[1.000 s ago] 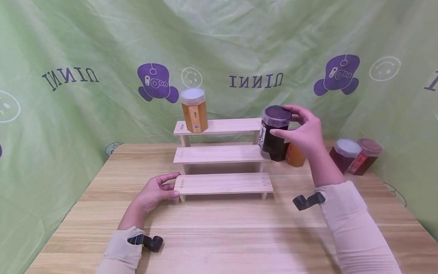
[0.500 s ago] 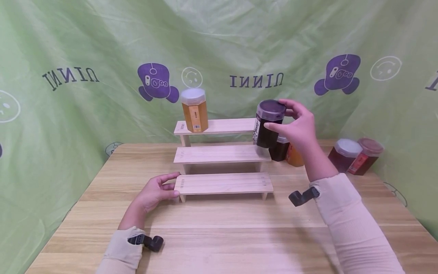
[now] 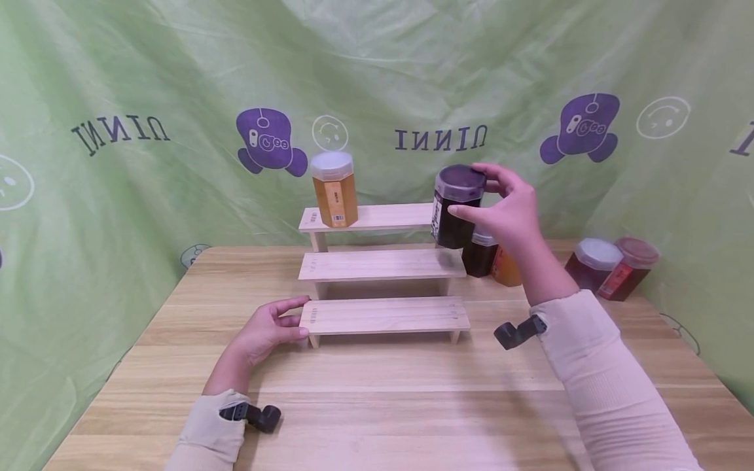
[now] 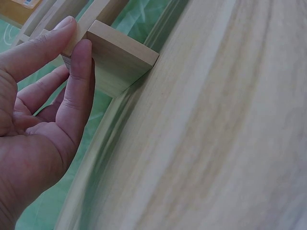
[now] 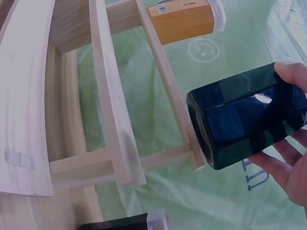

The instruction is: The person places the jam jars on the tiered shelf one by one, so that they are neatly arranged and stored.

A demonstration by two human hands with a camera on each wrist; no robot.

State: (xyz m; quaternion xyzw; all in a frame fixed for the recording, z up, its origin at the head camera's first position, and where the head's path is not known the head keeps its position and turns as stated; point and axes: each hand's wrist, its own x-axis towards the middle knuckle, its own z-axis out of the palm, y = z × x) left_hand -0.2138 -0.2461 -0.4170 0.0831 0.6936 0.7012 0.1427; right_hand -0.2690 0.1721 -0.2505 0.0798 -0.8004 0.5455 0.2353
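Note:
A three-step wooden display shelf (image 3: pixel 383 317) stands mid-table. My left hand (image 3: pixel 272 330) holds the left end of its lowest step; in the left wrist view, thumb and fingers (image 4: pixel 79 72) pinch the board's corner. My right hand (image 3: pixel 511 209) grips a dark octagonal jar (image 3: pixel 459 219) with a purplish clear lid, thumb on the near side and fingers behind. That jar is upright at the right end of the top step, its base (image 5: pixel 201 129) near the step's edge; whether they touch I cannot tell. An amber jar (image 3: pixel 336 196) sits on the top step's left end.
Behind and below my right hand stand another dark jar (image 3: pixel 478 255) and an amber jar (image 3: pixel 506 267). Farther right are two reddish jars (image 3: pixel 593 261) (image 3: pixel 629 271), close together. A green printed curtain (image 3: pixel 377 78) hangs behind the wooden table (image 3: pixel 377 405).
My right hand has carried the dark jar left and upward, from beside the middle step to the top step's right end. The left hand and shelf stay put.

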